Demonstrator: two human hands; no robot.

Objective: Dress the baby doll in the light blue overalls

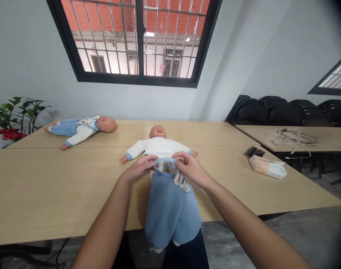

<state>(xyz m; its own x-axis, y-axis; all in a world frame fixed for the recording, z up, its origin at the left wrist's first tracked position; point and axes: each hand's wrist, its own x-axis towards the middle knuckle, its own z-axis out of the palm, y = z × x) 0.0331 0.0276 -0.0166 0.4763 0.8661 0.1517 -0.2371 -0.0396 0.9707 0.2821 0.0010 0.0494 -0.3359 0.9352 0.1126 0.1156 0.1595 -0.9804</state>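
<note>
My left hand (140, 167) and my right hand (190, 169) pinch opposite sides of a blue-trimmed opening on blue baby overalls (167, 209). White cloth shows inside the opening, and a white patterned part folds out by my right fingers. The blue legs hang down over the table's front edge above my lap. Just beyond my hands a baby doll (162, 146) lies face up in a white long-sleeved top with blue cuffs, arms spread. Its lower body is hidden behind the overalls and my hands.
Another doll (83, 127) in blue and white clothes lies at the back left of the wooden table (61, 190). At right are a tissue pack (267, 167) and a dark box (254, 151). Cables (293, 138) lie on a farther table. A plant (19, 114) stands left.
</note>
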